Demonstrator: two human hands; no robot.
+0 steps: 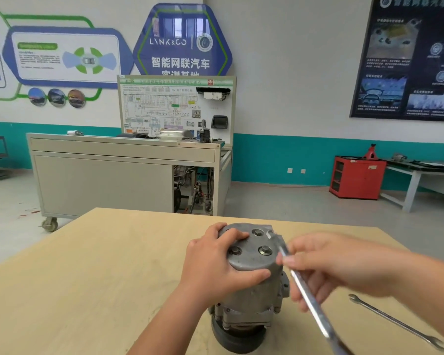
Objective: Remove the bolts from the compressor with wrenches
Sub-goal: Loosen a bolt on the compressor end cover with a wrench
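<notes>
A grey metal compressor (251,290) stands upright on the wooden table (87,278), its black pulley end down. Three hex bolts show on its flat top, one at the right (265,251), one at the back (257,232), one at the left (235,251). My left hand (215,262) grips the top cap, fingers over its far-left edge and thumb along the front. My right hand (326,262) holds a long silver wrench (308,301), blurred, with its upper end at the cap's right edge beside the right bolt.
A second silver open-end wrench (395,321) lies on the table at the right, near the front edge. Beyond the table stand a grey wheeled training bench (123,175), a red cabinet (356,178) and a low white bench (420,172).
</notes>
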